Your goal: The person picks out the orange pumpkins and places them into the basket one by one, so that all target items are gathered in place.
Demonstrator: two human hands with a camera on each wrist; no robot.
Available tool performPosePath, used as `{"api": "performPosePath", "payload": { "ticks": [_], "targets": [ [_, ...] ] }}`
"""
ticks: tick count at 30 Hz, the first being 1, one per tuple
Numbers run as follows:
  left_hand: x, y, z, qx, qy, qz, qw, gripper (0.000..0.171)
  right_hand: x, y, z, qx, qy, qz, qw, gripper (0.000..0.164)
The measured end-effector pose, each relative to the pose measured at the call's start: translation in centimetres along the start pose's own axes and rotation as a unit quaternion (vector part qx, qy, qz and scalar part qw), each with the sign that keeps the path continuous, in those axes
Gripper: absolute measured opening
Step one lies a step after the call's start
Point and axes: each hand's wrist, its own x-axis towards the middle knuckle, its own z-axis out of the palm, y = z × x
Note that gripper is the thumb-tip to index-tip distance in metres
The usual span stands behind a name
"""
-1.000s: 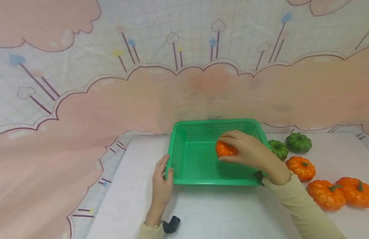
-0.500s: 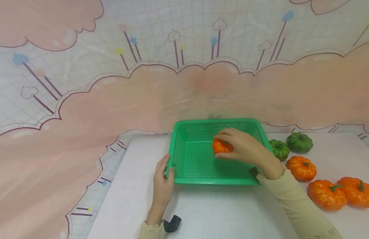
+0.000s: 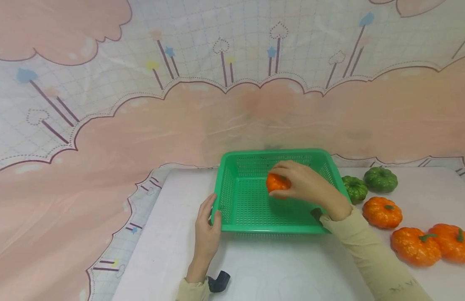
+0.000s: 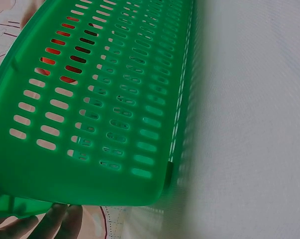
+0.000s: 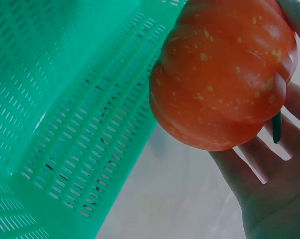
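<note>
A small orange toy pumpkin (image 3: pixel 276 184) is held in my right hand (image 3: pixel 302 184), over the inside of a green plastic basket (image 3: pixel 266 229). In the right wrist view, yellow specks and a green stem show on the pumpkin (image 5: pixel 214 74), with the fingers wrapped around its far side. My left hand (image 3: pixel 207 234) grips the basket's left rim, thumb near the front corner and fingers along the outer wall. From the left wrist, the slotted basket wall (image 4: pixel 80 179) fills much of the view, and orange shows through its slots.
Right of the basket lie two green pumpkins (image 3: pixel 381 179), an orange one (image 3: pixel 382 212) and two larger orange ones (image 3: pixel 416 246) side by side. They rest on a white table (image 3: pixel 285 267). A patterned cloth (image 3: pixel 255 121) hangs behind. Dark devices (image 3: pixel 219 281) sit at both wrists.
My right hand has shifted a little to the left over the basket with the pumpkin in its grip. The left hand keeps its place on the rim.
</note>
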Motion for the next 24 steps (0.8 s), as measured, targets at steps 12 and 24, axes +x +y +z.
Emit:
{"api": "performPosePath", "payload": {
  "ticks": [12,24],
  "targets": [
    [-0.2,0.5,0.0,0.005,0.004,0.0,1.0,0.046,1.2,0.2,0.7,0.02,-0.016,0.001,1.0,0.055],
    [-0.2,0.4,0.1,0.007,0.006,0.012,0.9999,0.046,2.2,0.8,1.5,0.063,-0.04,0.031,0.997,0.051]
  ]
}}
